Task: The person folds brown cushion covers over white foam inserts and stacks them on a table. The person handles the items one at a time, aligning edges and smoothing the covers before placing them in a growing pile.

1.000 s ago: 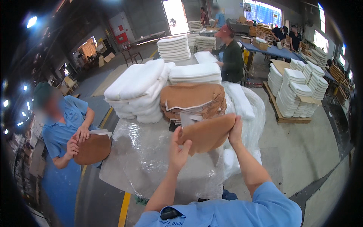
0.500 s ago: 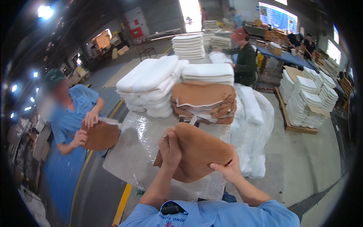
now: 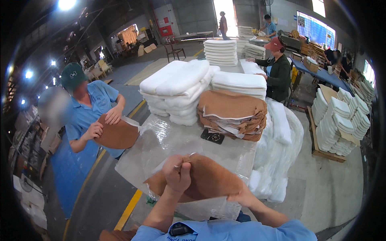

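A brown fabric cover [image 3: 213, 176], with a pale edge showing along its bottom, is spread between my two hands above the plastic-covered table. My left hand [image 3: 177, 174] is closed on the cover's upper edge, toward its left end. At the lower right corner my right hand [image 3: 242, 196] grips the same cover; its fingers are mostly hidden behind the fabric. Beyond my hands lies a stack of similar brown covers [image 3: 233, 106] with pale edges. A small dark flat object [image 3: 212, 136] rests on the table at the foot of that stack.
Thick white padding sheets [image 3: 175, 78] are piled at the table's far left. A co-worker [image 3: 94, 102] on my left handles a brown piece [image 3: 117, 134]. Another person [image 3: 278, 72] stands at the far right. Wrapped padding [image 3: 277, 152] sits along the right side; a loaded pallet [image 3: 327, 148] stands beyond.
The cover has tilted and bent between my hands, so its pale underside edge now shows. My view has shifted, and the dark flat object beside the brown stack has come into fuller sight.
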Motion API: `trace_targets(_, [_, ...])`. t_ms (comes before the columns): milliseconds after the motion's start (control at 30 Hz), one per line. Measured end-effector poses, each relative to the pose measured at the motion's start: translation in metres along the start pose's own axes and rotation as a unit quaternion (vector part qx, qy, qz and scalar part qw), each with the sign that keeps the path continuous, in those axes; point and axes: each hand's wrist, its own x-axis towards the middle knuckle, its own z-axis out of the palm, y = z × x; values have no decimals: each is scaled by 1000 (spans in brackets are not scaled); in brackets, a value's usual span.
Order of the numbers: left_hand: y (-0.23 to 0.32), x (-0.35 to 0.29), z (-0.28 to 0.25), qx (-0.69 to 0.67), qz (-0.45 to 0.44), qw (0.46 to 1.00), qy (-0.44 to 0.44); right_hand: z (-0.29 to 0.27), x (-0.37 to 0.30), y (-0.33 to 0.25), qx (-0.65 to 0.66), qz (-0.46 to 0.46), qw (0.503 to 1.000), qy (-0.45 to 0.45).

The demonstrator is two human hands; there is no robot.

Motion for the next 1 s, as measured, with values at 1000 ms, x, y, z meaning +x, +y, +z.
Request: trace_targets(1000, [-148, -85, -59, -301, -567, 726, 245, -138, -12, -14, 91, -92, 981, 143])
